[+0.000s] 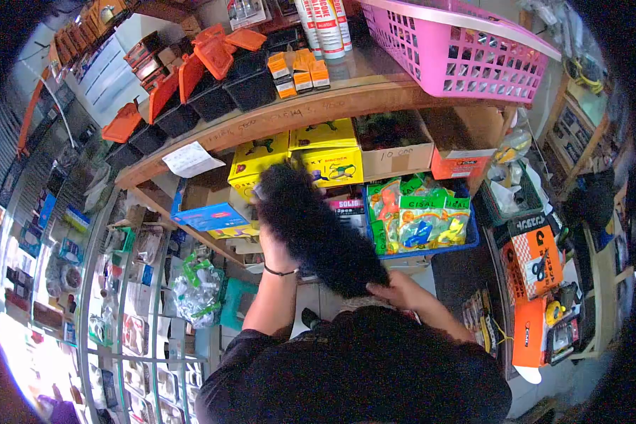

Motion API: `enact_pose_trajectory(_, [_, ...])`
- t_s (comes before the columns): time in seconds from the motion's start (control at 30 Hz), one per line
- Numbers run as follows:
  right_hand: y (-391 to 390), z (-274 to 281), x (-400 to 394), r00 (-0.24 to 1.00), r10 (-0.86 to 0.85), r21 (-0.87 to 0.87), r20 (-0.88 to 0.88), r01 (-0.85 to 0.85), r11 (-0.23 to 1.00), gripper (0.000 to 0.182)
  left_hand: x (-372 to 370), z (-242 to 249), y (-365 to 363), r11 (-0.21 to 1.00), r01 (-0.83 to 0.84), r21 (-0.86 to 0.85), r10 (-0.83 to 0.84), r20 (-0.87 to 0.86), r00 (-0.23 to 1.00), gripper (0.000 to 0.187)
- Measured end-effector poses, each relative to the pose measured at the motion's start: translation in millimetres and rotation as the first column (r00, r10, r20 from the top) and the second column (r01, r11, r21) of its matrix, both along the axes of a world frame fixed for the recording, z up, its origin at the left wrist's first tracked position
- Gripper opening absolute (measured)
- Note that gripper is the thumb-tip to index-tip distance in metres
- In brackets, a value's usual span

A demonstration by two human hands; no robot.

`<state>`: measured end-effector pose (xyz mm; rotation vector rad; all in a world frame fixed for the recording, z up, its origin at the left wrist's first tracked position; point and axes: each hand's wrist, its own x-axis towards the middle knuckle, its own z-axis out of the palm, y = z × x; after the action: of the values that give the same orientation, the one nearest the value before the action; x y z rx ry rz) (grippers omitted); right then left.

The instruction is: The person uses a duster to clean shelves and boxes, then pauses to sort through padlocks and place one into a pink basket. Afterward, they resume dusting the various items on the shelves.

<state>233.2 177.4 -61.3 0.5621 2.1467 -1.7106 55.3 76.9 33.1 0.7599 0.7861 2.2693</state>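
Note:
A long, black, fluffy duster (325, 230) slants across the middle of the head view, in front of the shelf. My left hand (272, 244) is behind its upper part, closed around it, with most of the fingers hidden by the dark pile. A dark band circles that wrist. At the lower end, my right hand (401, 291) grips the duster with the thumb on the near side. Yellow boxes (325, 166) stand on the shelf just beyond the duster's top.
A blue basket (431, 251) of green-and-clear packets sits right of the duster. Above are a wooden shelf edge (318, 113), black bins with orange lids (212, 53), sealant tubes (325, 28) and a pink basket (459, 56). Glass shelving (120, 304) lines the left; orange boxes (533, 261) are at right.

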Motion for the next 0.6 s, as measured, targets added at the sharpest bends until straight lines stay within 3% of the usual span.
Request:
enact_pose_trajectory(0.03, [-1.4,3.1,0.8,1.000,0.003,0.005,0.001,-0.003,1.000,0.040,3.8,6.4,-1.0,0.995,-0.067,0.081,0.049,0.207,0.977,0.044])
enact_pose_trajectory(0.1, [-9.3,8.8,5.1,0.991,-0.098,0.044,-0.088,0.102,0.994,0.038,-12.8,-13.9,0.0,0.991,-0.086,0.103,0.061,0.229,0.971,0.045])
enact_pose_trajectory(0.13, [-11.3,-8.6,2.0,0.937,0.034,0.054,-0.349,-0.017,0.998,0.036,-17.6,-19.9,-3.4,0.978,0.140,0.152,-0.155,0.098,0.983,0.047])
enact_pose_trajectory(0.17, [-12.1,-18.2,3.2,0.935,0.034,0.056,-0.353,-0.016,0.998,0.036,-20.5,-24.2,-5.3,0.916,0.365,0.168,-0.362,-0.046,0.931,0.049])
enact_pose_trajectory(0.2, [-12.6,-21.6,3.5,0.920,0.057,0.096,-0.388,-0.021,0.995,0.036,-15.1,-23.1,-3.3,0.993,0.106,-0.043,-0.111,-0.139,0.984,0.048])
enact_pose_trajectory(0.23, [-12.2,-23.9,2.7,0.903,0.082,0.139,-0.421,-0.025,0.990,0.036,-13.3,-18.0,-4.1,0.994,0.107,-0.039,-0.111,-0.148,0.983,0.048])
enact_pose_trajectory(0.27, [-11.0,-25.6,1.1,0.900,0.085,0.146,-0.427,-0.024,0.989,0.036,-10.7,-10.9,-5.7,0.997,0.069,0.034,-0.070,0.032,0.997,0.048])
enact_pose_trajectory(0.3, [-9.7,-27.4,0.3,0.925,-0.097,-0.061,-0.367,0.080,0.995,0.035,-7.5,-4.9,-6.8,0.995,0.016,0.099,-0.038,0.216,0.976,0.047])
enact_pose_trajectory(0.33, [-8.9,-30.7,-0.4,0.927,-0.263,-0.258,-0.267,0.194,0.946,0.035,-7.4,-8.3,-5.2,0.981,0.054,0.185,-0.101,0.258,0.961,0.048])
enact_pose_trajectory(0.37, [-8.6,-39.2,-2.9,0.928,-0.259,-0.257,-0.267,0.190,0.948,0.035,-11.5,-13.8,-6.0,0.981,0.049,0.187,-0.098,0.258,0.961,0.048])
enact_pose_trajectory(0.4, [-9.7,-46.5,-6.7,0.900,-0.059,0.000,-0.431,0.065,0.998,0.039,-15.1,-15.4,-7.6,0.965,0.197,0.173,-0.210,0.061,0.976,0.048])
enact_pose_trajectory(0.43, [-10.5,-51.3,-7.9,0.832,0.169,0.272,-0.528,-0.023,0.962,0.043,-15.6,-16.3,-7.8,0.932,0.339,0.129,-0.322,-0.135,0.937,0.049])
enact_pose_trajectory(0.47, [-10.6,-53.7,-6.1,0.808,0.209,0.362,-0.550,0.006,0.932,0.045,-10.1,-17.9,-6.7,0.990,0.137,-0.032,-0.139,-0.061,0.988,0.050])
enact_pose_trajectory(0.5, [-10.0,-38.5,-4.5,0.809,0.207,0.365,-0.551,0.011,0.931,0.045,-5.6,-11.0,-6.3,0.990,0.141,-0.030,-0.143,-0.063,0.988,0.050])
enact_pose_trajectory(0.53, [-8.1,-14.1,-3.1,0.927,0.041,0.086,-0.372,-0.009,0.996,0.049,-3.1,-4.0,-6.2,0.996,0.090,0.013,-0.090,0.047,0.995,0.050])
enact_pose_trajectory(0.57, [-6.3,-1.3,-2.6,0.989,-0.065,-0.197,-0.131,0.038,0.980,0.055,-2.2,-0.9,-5.8,0.998,0.030,0.048,-0.038,0.160,0.986,0.049])
enact_pose_trajectory(0.6, [-5.9,-2.7,-3.2,0.989,-0.061,-0.200,-0.131,0.034,0.979,0.055,-1.1,-1.7,-4.0,0.996,0.025,0.085,-0.034,0.109,0.993,0.054])
